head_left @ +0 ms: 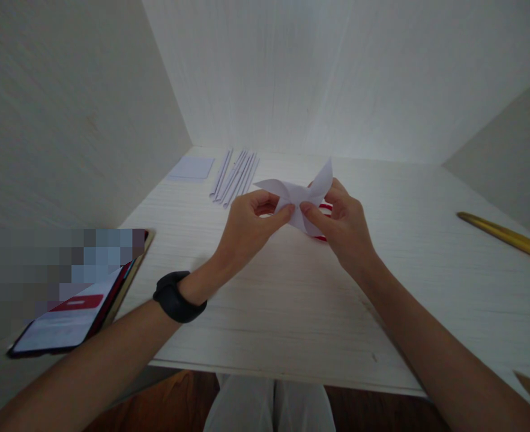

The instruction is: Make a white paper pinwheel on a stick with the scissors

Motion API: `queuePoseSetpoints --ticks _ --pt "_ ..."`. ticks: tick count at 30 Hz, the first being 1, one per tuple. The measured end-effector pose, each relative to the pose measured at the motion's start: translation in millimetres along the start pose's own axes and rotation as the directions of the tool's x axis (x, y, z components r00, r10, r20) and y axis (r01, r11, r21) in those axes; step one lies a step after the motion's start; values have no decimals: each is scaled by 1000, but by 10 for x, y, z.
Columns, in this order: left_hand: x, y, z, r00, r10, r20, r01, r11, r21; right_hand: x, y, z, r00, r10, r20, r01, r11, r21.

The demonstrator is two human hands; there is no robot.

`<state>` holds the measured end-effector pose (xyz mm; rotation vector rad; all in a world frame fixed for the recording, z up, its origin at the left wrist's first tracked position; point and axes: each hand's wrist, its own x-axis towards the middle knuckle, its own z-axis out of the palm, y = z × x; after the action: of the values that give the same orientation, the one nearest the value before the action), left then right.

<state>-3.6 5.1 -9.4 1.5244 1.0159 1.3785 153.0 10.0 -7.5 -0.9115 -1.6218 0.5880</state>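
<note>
Above the middle of a pale, wood-grained table point(265, 324), in the head view, a white folded paper point(298, 193) is held up between two bare hands. It has a pinwheel-like look: one curved, pointed blade reaches out to the left, another points up on the right, and a further flap hangs below. The left hand point(252, 221) grips its left part, thumb pressed on the near face and fingers curled behind; the right hand point(349, 223) pinches the other side likewise, the two thumb tips close together near the centre — how the fingertips meet behind the sheet is hidden. Just beyond the paper, red curved edges point(325, 207) of some object show, mostly covered. A black wristband point(179, 297) circles the left wrist.

Farther back on the left lie several thin rolled paper sticks point(236, 177), side by side at a slant, and next to them a flat white sheet point(191, 168). Nearer, at the left side, a phone point(73, 321) stands tilted, part of it blurred into blocks. Well apart on the right is a long, golden-yellow object point(503, 233) — cut off by the picture's edge. Pale-clothed legs point(269, 405) show below the table's front edge, over a brown floor point(161, 405).
</note>
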Motion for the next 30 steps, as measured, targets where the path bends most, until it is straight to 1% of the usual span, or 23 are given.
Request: queuePoseSetpoints --ticks 8,12,17,23,30 --pt "0 14 4 1000 21 -2 -21 999 30 -2 -11 7 1000 13 8 -13 1000 -8" --pt "2 32 9 1000 11 -8 -10 1000 30 -3 -7 8 1000 26 12 -26 1000 -8" --pt "-3 18 0 1000 14 12 -14 1000 3 -3 -14 9 1000 26 13 -26 1000 -7" --pt "-11 14 -2 1000 -9 -2 9 999 34 0 -14 1 999 31 18 -31 1000 6" --pt "-12 41 4 1000 -15 11 14 1000 13 -1 -29 -12 999 33 28 -33 999 -5"
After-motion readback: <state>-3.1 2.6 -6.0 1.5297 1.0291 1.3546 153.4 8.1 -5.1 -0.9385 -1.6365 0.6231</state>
